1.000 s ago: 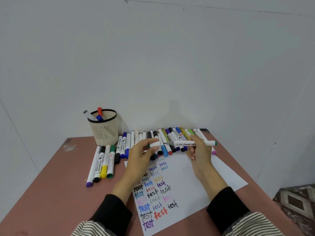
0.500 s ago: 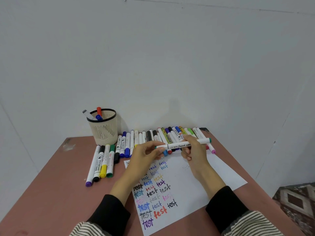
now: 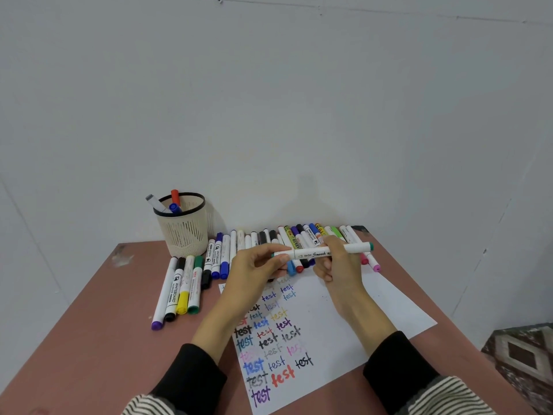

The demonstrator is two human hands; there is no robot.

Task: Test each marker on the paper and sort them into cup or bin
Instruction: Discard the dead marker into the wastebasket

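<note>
My left hand (image 3: 254, 272) now pinches the cap end of the white green-tipped marker (image 3: 321, 252) again; my right hand (image 3: 336, 262) grips its barrel, mid-frame above the paper (image 3: 344, 319), level as before.

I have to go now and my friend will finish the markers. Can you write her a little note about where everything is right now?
Left hand: pinches the left cap end of the green-capped marker.
Right hand: grips that marker's barrel, held level above the paper.
Cup: three markers stand in it.
Rows of markers lie on the table behind and left of the paper.
Done: many "test" words written.
Left: uncap this marker, test it, sort it, then the rest. No bin is in view.
</note>
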